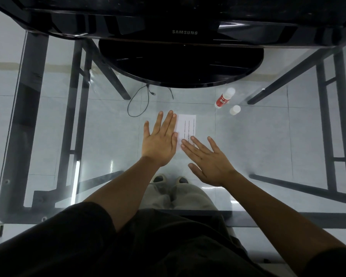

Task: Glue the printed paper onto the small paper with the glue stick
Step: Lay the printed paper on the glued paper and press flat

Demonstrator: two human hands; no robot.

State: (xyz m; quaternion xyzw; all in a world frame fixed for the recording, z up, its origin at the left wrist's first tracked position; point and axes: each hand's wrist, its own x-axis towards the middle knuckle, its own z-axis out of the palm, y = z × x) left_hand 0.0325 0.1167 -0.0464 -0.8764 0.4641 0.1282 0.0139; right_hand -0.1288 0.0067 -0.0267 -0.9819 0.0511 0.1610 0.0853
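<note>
A white printed paper (186, 125) with lines of small text lies flat on the glass table in the middle. My left hand (160, 139) lies flat with straight fingers over its left edge. My right hand (207, 159) is flat too, its fingertips pressing the paper's near end. Whether a smaller paper lies beneath cannot be seen. A red and white glue stick (224, 97) lies on its side at the back right, uncapped, with its white cap (235, 110) standing beside it.
A black Samsung monitor's round base (180, 62) stands on the glass table (48, 136) just beyond the paper, its screen edge overhead. A thin black cable (137, 102) loops left of the paper. Dark table legs and floor tiles show through the glass.
</note>
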